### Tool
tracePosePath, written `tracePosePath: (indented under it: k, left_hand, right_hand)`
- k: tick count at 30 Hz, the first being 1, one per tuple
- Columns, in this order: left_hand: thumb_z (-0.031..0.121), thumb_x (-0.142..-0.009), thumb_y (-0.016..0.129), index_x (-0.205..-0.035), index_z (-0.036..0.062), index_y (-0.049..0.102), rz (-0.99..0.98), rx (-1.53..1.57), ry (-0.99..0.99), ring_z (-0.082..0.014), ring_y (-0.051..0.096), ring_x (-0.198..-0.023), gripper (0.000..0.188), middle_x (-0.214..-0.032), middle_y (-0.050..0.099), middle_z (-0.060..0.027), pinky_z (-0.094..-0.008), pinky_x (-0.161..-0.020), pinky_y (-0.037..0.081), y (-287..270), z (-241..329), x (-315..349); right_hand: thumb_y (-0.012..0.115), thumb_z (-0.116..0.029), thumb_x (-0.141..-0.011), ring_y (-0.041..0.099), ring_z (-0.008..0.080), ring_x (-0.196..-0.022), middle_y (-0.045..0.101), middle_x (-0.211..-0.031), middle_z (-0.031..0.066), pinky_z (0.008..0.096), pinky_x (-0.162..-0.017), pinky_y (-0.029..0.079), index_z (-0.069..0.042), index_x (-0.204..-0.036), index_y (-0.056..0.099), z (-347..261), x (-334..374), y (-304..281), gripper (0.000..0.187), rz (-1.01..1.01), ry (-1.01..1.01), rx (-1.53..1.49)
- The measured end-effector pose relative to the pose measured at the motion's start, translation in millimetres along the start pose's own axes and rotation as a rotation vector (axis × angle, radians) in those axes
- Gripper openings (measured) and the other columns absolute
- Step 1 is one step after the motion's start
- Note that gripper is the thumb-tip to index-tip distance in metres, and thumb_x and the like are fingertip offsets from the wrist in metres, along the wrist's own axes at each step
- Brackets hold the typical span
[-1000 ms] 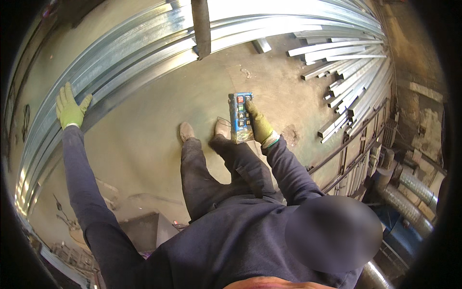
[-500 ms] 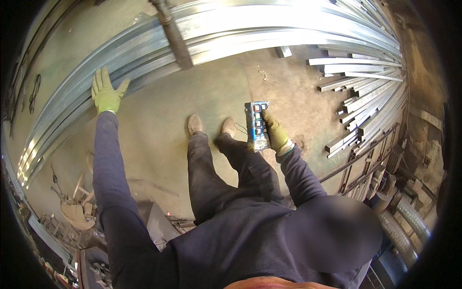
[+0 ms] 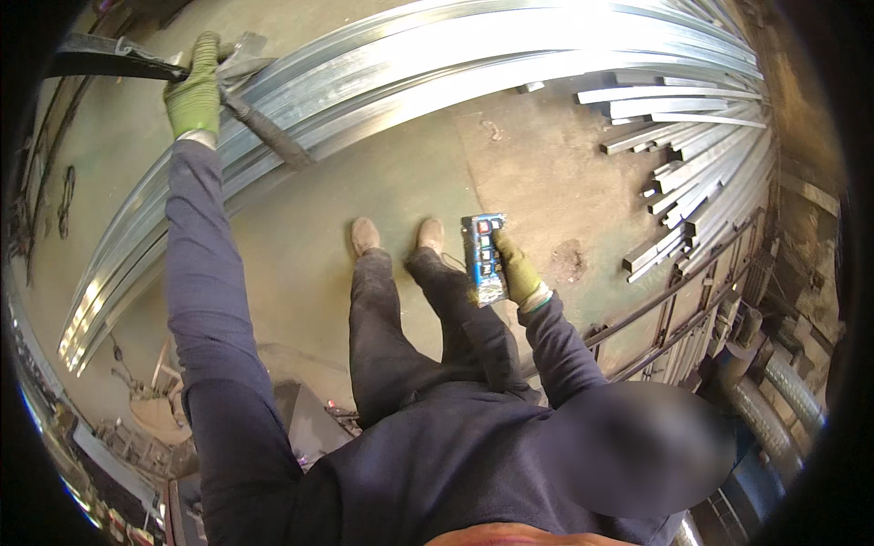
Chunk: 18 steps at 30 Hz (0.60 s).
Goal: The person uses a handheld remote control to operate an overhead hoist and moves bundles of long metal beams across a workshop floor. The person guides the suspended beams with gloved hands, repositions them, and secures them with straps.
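Observation:
My left hand, in a yellow-green glove, is closed around part of a dark metal bar at the upper left. A dark round arm slants from beside this hand across a bundle of long shiny metal profiles. How the bar and the arm join is hidden by my glove. In my right glove is a blue button control pendant, held upright in front of my legs, its keys facing up toward me.
Many cut square metal tubes lie fanned out at the right. Below them runs a dark metal rack. Large round pipes stand at the lower right. A coiled cable is on the floor at far left, with clutter at lower left.
My left hand has left the profiles, reached farther away and closed on the dark bar. The dark arm has shifted left. My right hand still holds the control pendant, slightly lower in view.

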<state>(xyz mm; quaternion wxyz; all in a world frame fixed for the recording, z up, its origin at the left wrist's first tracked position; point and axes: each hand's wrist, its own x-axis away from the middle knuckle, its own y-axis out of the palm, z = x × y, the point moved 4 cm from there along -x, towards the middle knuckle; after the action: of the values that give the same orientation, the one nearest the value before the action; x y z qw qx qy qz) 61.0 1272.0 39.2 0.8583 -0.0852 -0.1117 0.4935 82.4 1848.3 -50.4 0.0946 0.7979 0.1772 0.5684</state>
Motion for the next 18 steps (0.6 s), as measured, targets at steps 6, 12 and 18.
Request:
tracePosePath:
  k: [6, 12, 18]
  left_hand:
    - [0.040, -0.098, 0.074, -0.114, 0.0027, 0.076, -0.087, -0.139, -0.121, -0.0168, 0.072, -0.091, 0.041, -0.098, 0.079, -0.0108, -0.0299, -0.080, 0.055, 2.2, -20.4, 5.5]
    - [0.050, -0.098, 0.070, -0.111, 0.0027, 0.078, -0.053, -0.235, -0.134, -0.0132, 0.067, -0.082, 0.050, -0.094, 0.079, -0.0074, -0.0294, -0.074, 0.050, 14.4, -38.9, 10.6]
    - [0.047, -0.098, 0.071, -0.110, 0.0015, 0.077, 0.008, -0.202, -0.153, -0.0091, 0.060, -0.068, 0.047, -0.085, 0.077, -0.0048, -0.0281, -0.061, 0.046, 40.5, -78.0, -2.5]
  right_hand:
    - [0.057, -0.050, -0.105, 0.073, 0.0202, -0.085, 0.075, -0.105, 0.0093, 0.0357, -0.079, 0.062, -0.003, -0.131, 0.065, 5.9, -6.4, -2.6, 0.054, -0.029, 0.053, -0.066]
    - [0.058, -0.045, -0.106, 0.071, 0.0154, -0.089, 0.074, -0.108, 0.0051, 0.0315, -0.078, 0.059, -0.006, -0.130, 0.066, 8.1, 0.0, -1.0, 0.047, -0.058, -0.021, -0.079]
    - [0.057, -0.042, -0.107, 0.070, 0.0137, -0.089, 0.073, -0.108, 0.0042, 0.0307, -0.078, 0.059, -0.005, -0.130, 0.065, 26.1, -1.4, -22.2, 0.044, 0.095, -0.001, -0.107]
